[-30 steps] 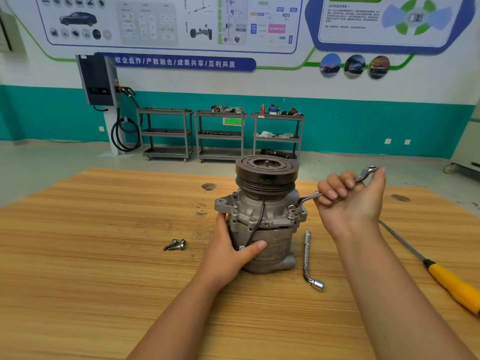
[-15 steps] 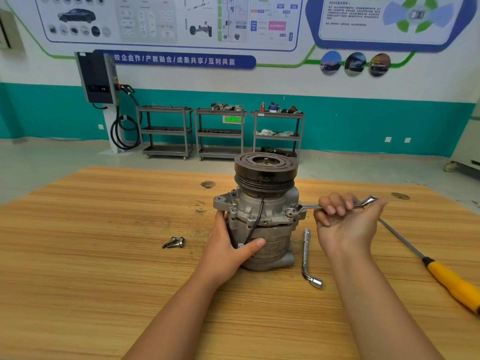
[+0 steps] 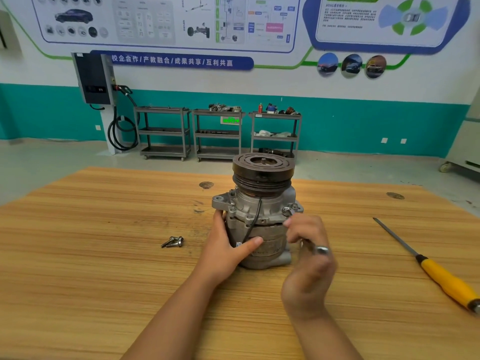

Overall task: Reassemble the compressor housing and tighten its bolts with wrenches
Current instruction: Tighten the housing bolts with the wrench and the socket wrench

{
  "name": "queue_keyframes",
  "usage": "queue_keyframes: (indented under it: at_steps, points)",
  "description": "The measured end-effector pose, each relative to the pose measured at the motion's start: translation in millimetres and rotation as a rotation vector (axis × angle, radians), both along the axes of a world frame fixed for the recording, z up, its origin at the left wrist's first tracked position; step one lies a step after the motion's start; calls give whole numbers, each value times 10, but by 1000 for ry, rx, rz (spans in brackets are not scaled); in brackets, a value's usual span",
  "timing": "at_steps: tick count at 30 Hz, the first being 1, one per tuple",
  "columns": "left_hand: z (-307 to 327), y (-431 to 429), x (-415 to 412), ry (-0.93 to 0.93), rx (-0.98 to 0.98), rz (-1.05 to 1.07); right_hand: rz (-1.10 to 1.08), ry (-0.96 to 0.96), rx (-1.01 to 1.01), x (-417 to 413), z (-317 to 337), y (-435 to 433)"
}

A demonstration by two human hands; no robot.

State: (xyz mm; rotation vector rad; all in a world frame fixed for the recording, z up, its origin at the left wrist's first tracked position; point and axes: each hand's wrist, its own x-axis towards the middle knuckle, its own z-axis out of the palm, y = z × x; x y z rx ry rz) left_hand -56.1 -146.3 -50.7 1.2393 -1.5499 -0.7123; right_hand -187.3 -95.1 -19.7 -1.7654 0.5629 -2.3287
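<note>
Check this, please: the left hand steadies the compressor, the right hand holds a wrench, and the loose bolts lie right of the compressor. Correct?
Not quite. The head view shows the bolts left of the compressor; the rest holds.

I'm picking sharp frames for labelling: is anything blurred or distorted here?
Head view: the right hand and the silver ring wrench it grips are motion-blurred; the grey metal compressor and left hand are sharp; wide-angle bending curves the far edge of the wooden table.
</note>
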Motion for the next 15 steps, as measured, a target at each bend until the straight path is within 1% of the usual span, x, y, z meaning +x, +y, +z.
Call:
queue_keyframes:
  at_steps: [2, 4, 6, 7, 8, 9, 10, 11, 13, 15]
  points:
    - [3, 4, -1, -24, 15, 5, -94, 202, 45, 86, -26, 9]
    - [2, -2, -15, -44, 50, 12, -191, 361, 117, 200, -28, -14]
    - [4, -2, -32, -96, 36, 14, -254, 449, 170, 298, 23, -40]
    - [2, 0, -36, -104, 22, 12, -233, 444, 176, 318, 77, -40]
    - [-1, -3, -35, -84, 12, 11, -179, 392, 156, 309, 147, -40]
    - [-7, -7, -27, -55, 6, 12, -86, 293, 120, 269, 238, -33]
    - [-6, -1, -15, -29, 0, 8, 40, 148, 94, 201, 339, -30]
    - [-2, 0, -3, -13, -2, 5, 183, -38, 96, 108, 439, -42]
    - [7, 10, -1, 4, 8, -8, 408, -382, 180, -134, 607, -126]
    - [8, 11, -6, 17, 16, -14, 531, -542, 304, -356, 685, -244]
